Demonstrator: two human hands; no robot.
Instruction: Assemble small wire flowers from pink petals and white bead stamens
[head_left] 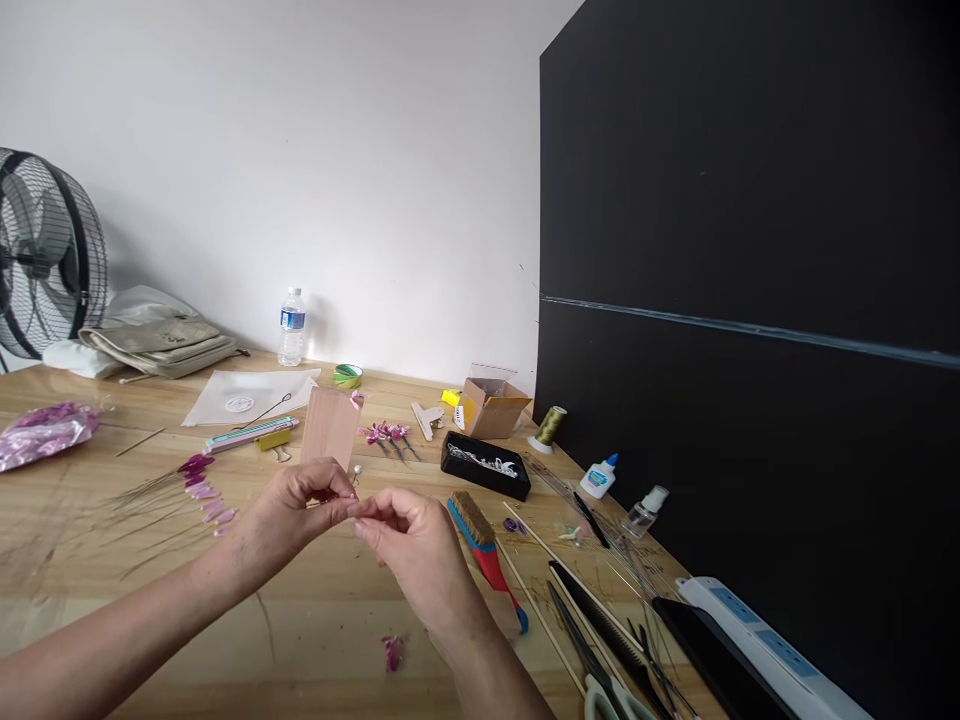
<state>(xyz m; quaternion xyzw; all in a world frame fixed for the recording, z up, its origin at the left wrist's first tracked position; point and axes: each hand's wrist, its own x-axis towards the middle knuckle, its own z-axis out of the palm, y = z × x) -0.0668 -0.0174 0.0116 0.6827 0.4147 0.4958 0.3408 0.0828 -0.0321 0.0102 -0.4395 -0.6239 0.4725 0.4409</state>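
My left hand (311, 505) and my right hand (409, 535) meet above the middle of the table, thumbs and fingertips pinched together. What they pinch is too small and too covered to make out. Just above the fingertips a white pearl-like bead (358, 469) shows; I cannot tell whether it is attached to what I hold. Behind the hands stands a pale wooden board (328, 425) with a pink bit at its top corner. Pink flower sprigs (390, 433) lie to its right. Left of my left hand lies a row of pink and purple petals (206, 490) on thin wires.
A black tray (487, 485), brush (480, 545), scissors (592, 660) and black comb (600, 620) lie to the right, near a glue bottle (598, 477) and power strip (772, 640). A cardboard box (491, 410), water bottle (292, 325) and fan (45, 250) stand farther back.
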